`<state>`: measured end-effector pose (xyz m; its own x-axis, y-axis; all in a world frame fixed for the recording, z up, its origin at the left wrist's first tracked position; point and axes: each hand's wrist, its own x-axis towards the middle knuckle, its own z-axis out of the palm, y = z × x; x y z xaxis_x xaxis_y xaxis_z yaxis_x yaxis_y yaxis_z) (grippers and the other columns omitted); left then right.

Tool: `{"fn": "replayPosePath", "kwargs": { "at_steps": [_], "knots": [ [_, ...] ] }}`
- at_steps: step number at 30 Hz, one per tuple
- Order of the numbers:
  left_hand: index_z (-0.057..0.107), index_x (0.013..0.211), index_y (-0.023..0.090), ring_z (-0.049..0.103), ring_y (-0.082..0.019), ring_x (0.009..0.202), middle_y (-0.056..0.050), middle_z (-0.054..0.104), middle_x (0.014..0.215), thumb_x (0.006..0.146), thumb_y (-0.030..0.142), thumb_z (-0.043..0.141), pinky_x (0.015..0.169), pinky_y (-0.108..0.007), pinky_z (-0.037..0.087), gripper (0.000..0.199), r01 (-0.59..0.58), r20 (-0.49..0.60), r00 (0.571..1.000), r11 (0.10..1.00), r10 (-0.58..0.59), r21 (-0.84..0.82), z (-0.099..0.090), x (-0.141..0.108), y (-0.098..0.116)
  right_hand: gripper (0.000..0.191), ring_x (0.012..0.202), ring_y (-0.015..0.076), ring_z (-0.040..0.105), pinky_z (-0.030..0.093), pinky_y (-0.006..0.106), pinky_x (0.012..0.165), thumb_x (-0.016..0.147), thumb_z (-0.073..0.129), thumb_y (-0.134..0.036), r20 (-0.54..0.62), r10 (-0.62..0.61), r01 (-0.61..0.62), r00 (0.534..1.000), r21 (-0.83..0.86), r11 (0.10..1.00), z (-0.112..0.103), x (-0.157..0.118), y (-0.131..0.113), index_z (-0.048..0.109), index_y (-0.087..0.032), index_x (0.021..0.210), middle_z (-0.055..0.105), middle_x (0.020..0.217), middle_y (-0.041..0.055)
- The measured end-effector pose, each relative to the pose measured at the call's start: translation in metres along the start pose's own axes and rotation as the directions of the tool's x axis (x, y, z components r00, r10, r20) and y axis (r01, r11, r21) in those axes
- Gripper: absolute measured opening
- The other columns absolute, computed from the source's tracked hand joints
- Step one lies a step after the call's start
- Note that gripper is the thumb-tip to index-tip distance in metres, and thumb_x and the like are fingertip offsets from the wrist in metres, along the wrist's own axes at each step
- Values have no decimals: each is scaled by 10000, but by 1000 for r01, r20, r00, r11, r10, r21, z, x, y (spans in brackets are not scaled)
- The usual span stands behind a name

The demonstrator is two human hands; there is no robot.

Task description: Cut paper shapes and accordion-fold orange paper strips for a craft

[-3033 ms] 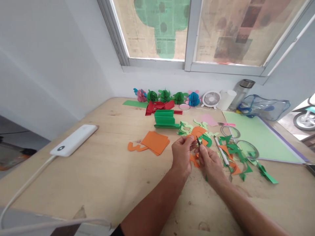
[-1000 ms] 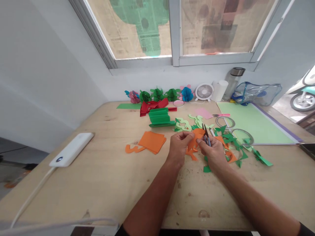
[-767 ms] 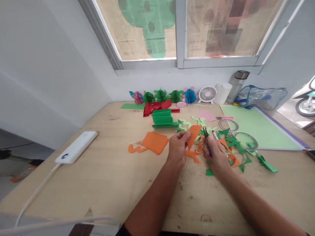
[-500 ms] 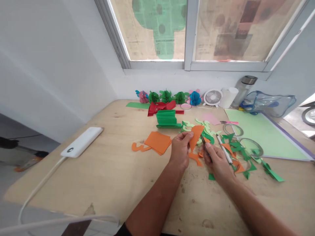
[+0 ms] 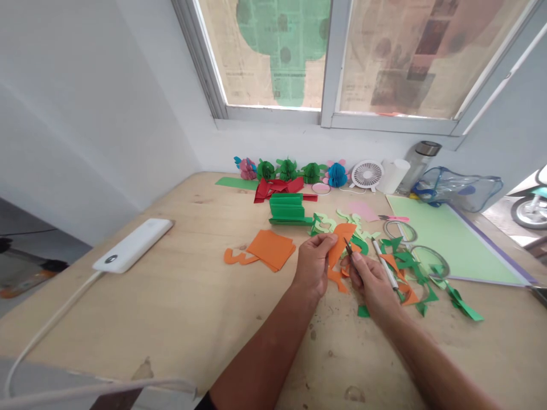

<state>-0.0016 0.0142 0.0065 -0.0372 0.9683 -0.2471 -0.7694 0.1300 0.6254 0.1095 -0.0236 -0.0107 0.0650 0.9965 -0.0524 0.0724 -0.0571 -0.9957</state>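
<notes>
My left hand (image 5: 315, 262) pinches a folded piece of orange paper (image 5: 342, 239) between thumb and fingers, above the table. My right hand (image 5: 370, 276) is closed around small scissors (image 5: 348, 247), whose dark blades meet the right side of the orange paper. Their handles are mostly hidden by my fingers. Beneath my hands lie orange paper scraps (image 5: 339, 282) and curly light green cutouts (image 5: 322, 223). A stack of orange paper squares (image 5: 272, 249) rests left of my left hand, with a wavy orange cutout (image 5: 236, 257) beside it.
Pleated green paper (image 5: 287, 208) and folded red paper (image 5: 280, 188) lie behind. A white pen (image 5: 385, 265), green scraps (image 5: 421, 273) and tape rolls (image 5: 431, 262) sit at right, near a light green board (image 5: 474, 250). A white power bank (image 5: 133, 246) with a cable lies left. A small fan (image 5: 367, 175) stands at the back.
The scissors have shifted up and left against the orange paper, and the paper's outline looks narrower and more rounded on top. The camera view has turned slightly.
</notes>
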Motion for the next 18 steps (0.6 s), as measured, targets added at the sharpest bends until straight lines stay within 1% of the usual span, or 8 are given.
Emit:
{"fn": "replayPosePath", "kwargs": {
  "at_steps": [4,6,9,13,15,18],
  "knots": [
    [650,646,127,535,-78,535,9,616,583,526,244,843,566,-213,409,255,-10,43,999,997,7,71,0,-3,0,548,404,69,254,180,233,416,781,502,-707,-9,-1,1,1000,-15,1000,1,-1,1,588,-167,733,316,432,-80],
    [644,648,132,524,-73,539,17,605,577,538,261,835,569,-209,402,255,-43,36,999,994,39,102,0,-4,0,545,402,69,257,186,230,414,780,503,-707,-12,0,0,1000,-11,1000,1,-1,2,586,-170,728,316,432,-80],
    [636,636,136,515,-69,553,25,594,568,531,265,833,584,-204,405,258,-83,6,997,991,83,105,2,-5,-2,531,399,66,250,183,228,411,781,516,-698,-8,2,-2,1000,27,1000,3,-1,4,582,-174,730,313,431,-84],
    [635,629,134,495,-59,540,31,583,557,533,273,828,565,-195,390,256,-102,-4,995,987,103,121,3,-5,-4,517,384,58,231,166,223,395,767,545,-692,8,32,-33,999,106,994,4,-1,4,571,-177,723,300,420,-92],
    [633,633,135,490,-60,531,31,580,554,535,284,828,553,-197,384,264,-90,13,996,988,90,127,3,-5,-4,505,382,51,224,159,217,391,760,568,-681,32,46,-51,998,158,986,5,-1,3,565,-177,722,302,421,-95],
    [615,635,141,507,-72,531,26,582,559,521,300,838,552,-211,397,298,-32,50,998,995,27,94,2,-5,-3,492,377,44,199,127,214,374,749,593,-668,82,90,-106,993,227,968,4,-1,1,561,-177,736,302,428,-100]
  ]
}}
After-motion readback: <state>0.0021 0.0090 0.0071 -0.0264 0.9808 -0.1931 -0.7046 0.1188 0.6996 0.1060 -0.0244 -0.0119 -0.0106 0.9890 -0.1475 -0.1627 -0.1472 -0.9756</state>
